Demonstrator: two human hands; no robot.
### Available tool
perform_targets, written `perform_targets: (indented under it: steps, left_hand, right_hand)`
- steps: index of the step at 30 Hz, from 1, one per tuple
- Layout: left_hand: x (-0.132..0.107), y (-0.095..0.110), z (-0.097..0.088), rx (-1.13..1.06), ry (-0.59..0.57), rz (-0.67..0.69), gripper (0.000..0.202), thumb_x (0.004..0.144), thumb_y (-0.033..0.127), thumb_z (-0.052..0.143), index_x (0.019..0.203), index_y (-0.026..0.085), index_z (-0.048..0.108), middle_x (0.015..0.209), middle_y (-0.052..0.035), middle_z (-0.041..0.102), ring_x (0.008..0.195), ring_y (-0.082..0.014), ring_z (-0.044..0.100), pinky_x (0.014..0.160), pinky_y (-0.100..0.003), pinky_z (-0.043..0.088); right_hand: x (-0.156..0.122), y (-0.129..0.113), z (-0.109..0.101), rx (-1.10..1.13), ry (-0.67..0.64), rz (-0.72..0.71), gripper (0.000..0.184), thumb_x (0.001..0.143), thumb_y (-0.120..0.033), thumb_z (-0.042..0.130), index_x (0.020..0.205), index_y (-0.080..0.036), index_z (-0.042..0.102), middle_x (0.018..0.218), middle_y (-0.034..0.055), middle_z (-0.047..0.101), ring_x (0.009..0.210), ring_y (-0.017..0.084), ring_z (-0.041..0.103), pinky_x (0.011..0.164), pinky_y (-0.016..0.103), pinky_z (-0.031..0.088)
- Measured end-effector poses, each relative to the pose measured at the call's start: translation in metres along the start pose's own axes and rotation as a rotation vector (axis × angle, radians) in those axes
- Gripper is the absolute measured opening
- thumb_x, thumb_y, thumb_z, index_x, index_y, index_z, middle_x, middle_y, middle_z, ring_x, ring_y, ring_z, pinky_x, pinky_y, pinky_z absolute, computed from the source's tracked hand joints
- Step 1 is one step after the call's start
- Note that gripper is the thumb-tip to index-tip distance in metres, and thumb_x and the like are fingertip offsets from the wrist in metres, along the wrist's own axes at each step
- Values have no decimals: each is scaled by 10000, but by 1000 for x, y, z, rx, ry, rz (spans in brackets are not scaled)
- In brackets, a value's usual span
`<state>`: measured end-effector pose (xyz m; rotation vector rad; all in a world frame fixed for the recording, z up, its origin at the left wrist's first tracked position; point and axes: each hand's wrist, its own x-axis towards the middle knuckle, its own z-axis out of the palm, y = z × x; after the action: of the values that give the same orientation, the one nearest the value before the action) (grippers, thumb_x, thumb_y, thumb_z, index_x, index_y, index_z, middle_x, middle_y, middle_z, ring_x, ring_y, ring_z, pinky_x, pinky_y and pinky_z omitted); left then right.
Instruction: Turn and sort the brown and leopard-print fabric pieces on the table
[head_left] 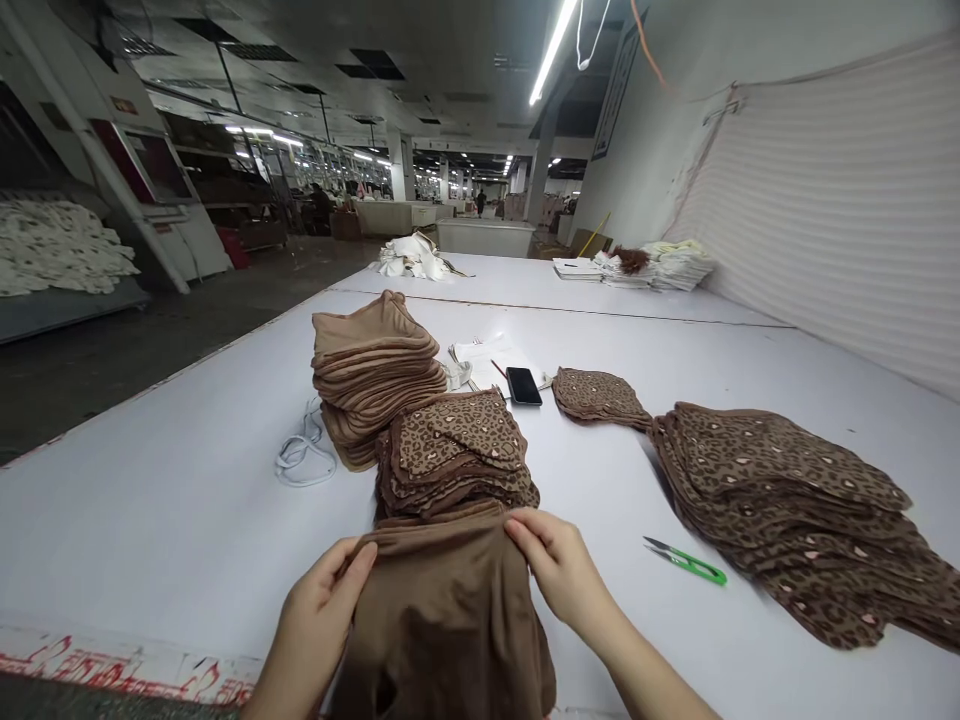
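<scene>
A plain brown fabric piece (pixel 442 610) hangs stretched between my hands at the near edge of the table. My left hand (pixel 322 610) pinches its upper left corner between thumb and fingers. The upper right corner is gripped by my right hand (pixel 555 565). Just beyond it lies a stack of leopard-print fabric pieces (pixel 461 435), partly covered by the brown cloth. Behind that, to the left, rises a tall pile of plain brown pieces (pixel 375 350). Green-handled thread snips (pixel 686 560) rest to the right of my right hand.
Leopard-print pieces form a large pile (pixel 780 490) at right and a smaller one (pixel 600 395) beside it. A black phone (pixel 523 386) lies by white papers (pixel 495 355). A pale cord loop (pixel 304 460) sits at left. White cloth (pixel 412 257) lies at the far end.
</scene>
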<state>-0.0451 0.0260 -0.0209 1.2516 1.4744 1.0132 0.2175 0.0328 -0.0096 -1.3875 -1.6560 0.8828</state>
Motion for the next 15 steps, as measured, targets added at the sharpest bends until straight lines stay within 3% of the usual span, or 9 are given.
perform_targets:
  steps: [3, 6, 8, 9, 10, 12, 13, 15]
  left_hand:
    - [25, -23, 6, 52, 1, 12, 380, 794, 513, 547, 1007, 204, 606, 1056, -88, 690, 1040, -289, 619, 970, -397, 447]
    - [37, -39, 11, 86, 36, -3, 485, 774, 532, 536, 1095, 173, 595, 1147, -152, 667, 1132, -327, 603, 1009, -457, 426]
    - [33, -41, 11, 98, 66, -21, 582, 779, 564, 510, 1184, 148, 543, 1177, -182, 647, 1110, -328, 628, 969, -460, 471]
    - [28, -40, 10, 95, 87, -25, 620, 777, 577, 506, 1223, 146, 512, 1222, -189, 619, 1105, -321, 634, 947, -446, 494]
    - [21, -38, 8, 103, 113, -13, 643, 776, 586, 507, 1251, 153, 489, 1285, -188, 575, 1117, -313, 627, 926, -424, 513]
    - [3, -33, 3, 200, 156, 49, 654, 779, 590, 523, 1291, 187, 472, 1357, -160, 505, 1126, -298, 609, 875, -384, 536]
    - [-7, -32, 1, 310, 165, 89, 648, 796, 590, 517, 1308, 195, 475, 1312, -147, 533, 1091, -298, 617, 838, -382, 541]
    - [-26, -32, -4, 535, 104, 80, 649, 832, 578, 494, 1341, 176, 476, 1024, -108, 662, 893, -298, 675, 757, -400, 533]
  right_hand:
    - [22, 15, 12, -67, 12, -29, 267, 926, -326, 452, 1043, -231, 673, 1013, 54, 713, 981, 229, 646, 878, 329, 455]
    - [18, 17, 12, -169, 80, 2, 305, 892, -330, 496, 1147, -203, 606, 1061, 92, 675, 991, 248, 615, 872, 347, 439]
    - [-5, 11, 7, -238, 136, 63, 244, 932, -370, 437, 969, -201, 609, 893, 85, 661, 825, 243, 607, 751, 342, 434]
    - [-20, 7, 5, -274, 150, 107, 299, 954, -406, 403, 810, -215, 581, 754, 62, 631, 701, 231, 578, 667, 332, 409]
    - [-37, 3, 4, -300, 137, 146, 359, 951, -449, 417, 689, -229, 526, 637, 34, 587, 597, 213, 536, 599, 318, 371]
    - [-68, -1, 6, -356, 27, 231, 364, 904, -491, 510, 646, -234, 492, 619, 21, 594, 589, 203, 538, 580, 297, 340]
    - [-80, 0, 9, -366, -47, 262, 334, 864, -497, 571, 671, -235, 498, 644, 20, 605, 608, 204, 545, 581, 292, 333]
    - [-94, 6, 18, -363, -100, 291, 311, 817, -443, 623, 666, -234, 449, 661, 9, 578, 618, 192, 524, 581, 283, 317]
